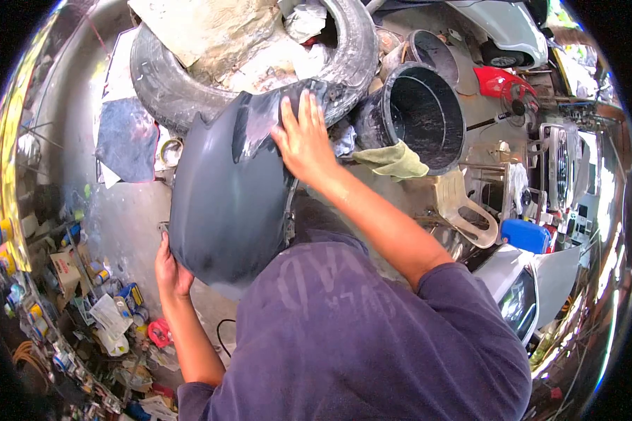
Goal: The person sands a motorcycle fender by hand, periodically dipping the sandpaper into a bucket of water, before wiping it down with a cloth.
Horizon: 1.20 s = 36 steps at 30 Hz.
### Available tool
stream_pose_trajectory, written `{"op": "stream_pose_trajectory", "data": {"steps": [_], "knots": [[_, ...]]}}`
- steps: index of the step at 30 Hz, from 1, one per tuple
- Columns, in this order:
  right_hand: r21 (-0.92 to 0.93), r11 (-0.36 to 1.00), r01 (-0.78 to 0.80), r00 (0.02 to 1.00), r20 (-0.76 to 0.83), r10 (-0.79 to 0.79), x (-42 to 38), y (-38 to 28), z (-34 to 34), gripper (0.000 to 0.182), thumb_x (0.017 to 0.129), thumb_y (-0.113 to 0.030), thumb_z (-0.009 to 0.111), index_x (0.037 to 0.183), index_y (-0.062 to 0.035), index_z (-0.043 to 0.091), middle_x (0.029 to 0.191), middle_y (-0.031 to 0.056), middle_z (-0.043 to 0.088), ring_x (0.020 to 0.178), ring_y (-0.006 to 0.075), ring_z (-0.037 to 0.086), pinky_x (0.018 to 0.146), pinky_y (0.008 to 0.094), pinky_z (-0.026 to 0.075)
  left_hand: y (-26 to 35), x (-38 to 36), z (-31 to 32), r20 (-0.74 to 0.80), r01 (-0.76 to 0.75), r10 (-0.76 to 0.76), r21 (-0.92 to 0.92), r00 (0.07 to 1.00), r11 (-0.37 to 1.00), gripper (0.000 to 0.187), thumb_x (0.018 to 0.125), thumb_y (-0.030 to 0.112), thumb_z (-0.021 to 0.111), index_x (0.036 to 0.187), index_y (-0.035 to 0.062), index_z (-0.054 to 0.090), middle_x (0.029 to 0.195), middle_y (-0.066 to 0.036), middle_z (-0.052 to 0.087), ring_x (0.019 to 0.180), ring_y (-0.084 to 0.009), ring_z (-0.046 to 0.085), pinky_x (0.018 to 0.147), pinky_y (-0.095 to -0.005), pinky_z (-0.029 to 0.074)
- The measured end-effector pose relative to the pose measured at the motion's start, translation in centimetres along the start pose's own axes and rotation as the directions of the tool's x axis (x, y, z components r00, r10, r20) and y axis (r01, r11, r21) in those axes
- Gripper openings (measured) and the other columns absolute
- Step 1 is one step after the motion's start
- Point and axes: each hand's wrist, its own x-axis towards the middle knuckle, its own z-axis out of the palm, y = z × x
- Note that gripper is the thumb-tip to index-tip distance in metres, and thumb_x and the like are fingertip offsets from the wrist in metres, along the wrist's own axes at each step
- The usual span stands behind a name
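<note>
A dark grey curved car body panel (pixel 221 200) leans with its upper end against a worn tire (pixel 158 77). Near its top is a shiny, lighter grey patch with dark edges. My right hand (pixel 307 140) lies flat beside this patch, fingers stretched out along the panel's upper right part; whether anything is under the palm is hidden. At the lower left edge, my left hand (pixel 172 272) grips the panel, with part of the fingers hidden behind it.
Right of the tire stands a black bucket (pixel 428 105) with a greenish cloth (pixel 395 161) over its rim. A beige plastic chair (pixel 463 210) and a blue box (pixel 525 236) are farther right. Cluttered cans and papers (pixel 109 319) fill the lower left. A dark cloth (pixel 128 139) lies left.
</note>
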Motion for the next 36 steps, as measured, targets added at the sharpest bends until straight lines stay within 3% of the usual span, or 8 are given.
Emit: {"op": "stream_pose_trajectory", "data": {"steps": [5, 9, 16, 19, 22, 24, 28, 36], "knots": [[0.140, 0.987, 0.076, 0.984, 0.151, -0.098, -6.9, -4.6, -1.0, 0.074, 0.102, -0.038, 0.046, 0.145, 0.0171, 0.026, 0.153, 0.0391, 0.022, 0.146, 0.0510, 0.019, 0.119, 0.0558, 0.018, 0.3, -0.1, -1.1, 0.016, 0.030, -0.030, -0.005, 0.999, 1.000, 0.049, 0.107, 0.037, 0.039, 0.135, -0.0012, 0.053, 0.134, -0.017, 0.060, 0.121, -0.0309, 0.060, 0.104, -0.0473, 0.046], [0.133, 0.983, -0.127, 0.991, 0.063, 0.119, -1.2, -0.1, -0.2, 0.072, 0.103, -0.038, 0.044, 0.145, 0.0172, 0.027, 0.152, 0.0402, 0.023, 0.147, 0.0492, 0.018, 0.120, 0.0544, 0.017, 0.1, -0.7, -1.3, 0.036, 0.033, -0.033, -0.008, 0.999, 0.999, 0.049, 0.107, 0.037, 0.039, 0.135, -0.0010, 0.053, 0.134, -0.017, 0.061, 0.121, -0.0310, 0.059, 0.104, -0.0475, 0.046], [0.085, 0.996, 0.033, 0.993, 0.112, -0.043, -6.8, -3.1, -1.1, 0.076, 0.101, -0.043, 0.046, 0.141, 0.0201, 0.031, 0.150, 0.0428, 0.024, 0.144, 0.0533, 0.021, 0.119, 0.0571, 0.015, 0.2, -0.2, -0.7, -0.009, 0.037, -0.037, 0.000, 0.999, 0.999, 0.049, 0.107, 0.037, 0.039, 0.135, -0.0012, 0.052, 0.135, -0.017, 0.059, 0.123, -0.0312, 0.058, 0.105, -0.0479, 0.045], [0.143, 0.981, -0.134, 0.991, 0.030, 0.131, -2.5, -0.3, 0.0, 0.075, 0.100, -0.042, 0.046, 0.141, 0.0197, 0.031, 0.150, 0.0431, 0.023, 0.144, 0.0534, 0.021, 0.119, 0.0566, 0.015, 0.1, -0.5, -1.0, 0.042, 0.051, -0.051, -0.004, 0.998, 0.999, 0.049, 0.107, 0.036, 0.039, 0.136, -0.0009, 0.052, 0.136, -0.017, 0.059, 0.124, -0.0308, 0.058, 0.106, -0.0480, 0.044], [0.057, 0.997, -0.049, 0.998, 0.045, 0.046, -5.2, -2.4, 0.2, 0.073, 0.103, -0.040, 0.043, 0.144, 0.0188, 0.028, 0.152, 0.0411, 0.021, 0.146, 0.0515, 0.018, 0.120, 0.0552, 0.014, 0.7, -0.2, -0.3, 0.010, 0.024, -0.024, 0.022, 1.000, 0.999, 0.048, 0.107, 0.036, 0.039, 0.136, -0.0008, 0.052, 0.136, -0.016, 0.059, 0.124, -0.0304, 0.057, 0.106, -0.0480, 0.044], [0.143, 0.990, -0.015, 0.989, 0.144, -0.006, -7.1, -3.8, -0.7, 0.076, 0.100, -0.042, 0.047, 0.142, 0.0196, 0.029, 0.151, 0.0426, 0.021, 0.145, 0.0529, 0.019, 0.120, 0.0562, 0.015, 0.3, 0.1, -0.2, -0.020, 0.017, -0.016, 0.022, 1.000, 1.000, 0.048, 0.107, 0.036, 0.039, 0.136, -0.0008, 0.052, 0.136, -0.016, 0.059, 0.124, -0.0302, 0.058, 0.106, -0.0480, 0.044], [0.088, 0.988, -0.123, 0.991, -0.046, 0.128, -1.0, 0.4, 0.4, 0.071, 0.103, -0.040, 0.042, 0.142, 0.0187, 0.033, 0.149, 0.0409, 0.029, 0.144, 0.0506, 0.025, 0.120, 0.0551, 0.017, 0.1, -0.5, -1.0, -0.003, 0.027, -0.027, 0.023, 1.000, 0.999, 0.048, 0.107, 0.036, 0.039, 0.135, -0.0007, 0.053, 0.137, -0.016, 0.058, 0.123, -0.0301, 0.058, 0.106, -0.0480, 0.044], [0.110, 0.987, -0.119, 0.990, 0.087, 0.110, -2.7, -2.0, -0.5, 0.069, 0.103, -0.041, 0.040, 0.143, 0.0151, 0.034, 0.154, 0.0353, 0.026, 0.146, 0.0452, 0.023, 0.120, 0.0552, 0.015, 0.2, -0.8, -0.7, 0.014, 0.035, -0.035, 0.014, 0.999, 0.999, 0.048, 0.107, 0.036, 0.038, 0.135, -0.0006, 0.053, 0.136, -0.016, 0.059, 0.123, -0.0302, 0.058, 0.106, -0.0477, 0.045]]}}
